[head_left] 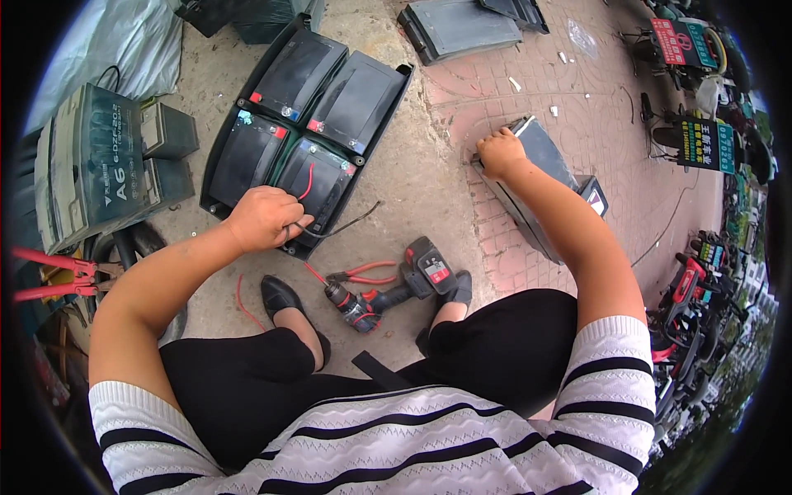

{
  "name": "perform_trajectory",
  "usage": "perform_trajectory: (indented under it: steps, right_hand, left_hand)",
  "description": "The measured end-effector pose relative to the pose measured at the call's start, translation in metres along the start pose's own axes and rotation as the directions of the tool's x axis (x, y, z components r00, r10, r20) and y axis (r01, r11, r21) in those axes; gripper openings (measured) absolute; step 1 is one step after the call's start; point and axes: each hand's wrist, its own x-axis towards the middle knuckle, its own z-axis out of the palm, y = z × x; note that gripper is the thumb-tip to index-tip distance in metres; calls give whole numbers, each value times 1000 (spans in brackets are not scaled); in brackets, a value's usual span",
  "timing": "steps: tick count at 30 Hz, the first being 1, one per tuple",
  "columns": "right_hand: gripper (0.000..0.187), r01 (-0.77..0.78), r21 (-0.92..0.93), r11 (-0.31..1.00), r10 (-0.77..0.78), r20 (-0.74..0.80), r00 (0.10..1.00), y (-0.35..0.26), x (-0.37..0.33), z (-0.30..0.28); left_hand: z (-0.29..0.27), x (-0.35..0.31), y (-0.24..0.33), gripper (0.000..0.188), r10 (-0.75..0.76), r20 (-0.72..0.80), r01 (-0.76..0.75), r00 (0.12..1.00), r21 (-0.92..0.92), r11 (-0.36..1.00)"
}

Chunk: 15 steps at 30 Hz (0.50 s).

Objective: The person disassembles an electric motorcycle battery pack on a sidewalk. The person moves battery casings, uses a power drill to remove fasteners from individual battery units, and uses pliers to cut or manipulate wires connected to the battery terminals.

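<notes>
My left hand (266,219) is closed round a dark wire (353,221) and a red wire (310,183), low over the near edge of a black battery case (216,177). Inside that case sit several dark batteries (299,74) with red and blue-marked terminals. Reaching out to the right, my right hand (501,153) has its fingers curled over the far-left corner of a grey box-shaped case (549,153) on the paving. What lies under its fingers is hidden. Between my feet are a cordless drill (388,290) and red-handled pliers (365,271).
At the left stand a large dark battery box (103,165) and smaller batteries (168,130). Red-handled cutters (62,275) lie below them, near a tyre (153,247). Another grey case (462,31) rests at the back. Parked scooters (697,148) line the right side.
</notes>
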Motion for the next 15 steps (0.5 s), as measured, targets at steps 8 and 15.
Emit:
perform_trajectory:
  steps: [8,15]
  right_hand:
    - [23,-67,-19,998,68,56,996,-7,-3,-1]
    - [33,34,144,989,15,-325,946,27,-74,-27]
  left_hand:
    - [1,-6,-1,29,-26,19,26,999,21,999]
    - [0,-3,0,30,-23,4,23,1000,19,1000]
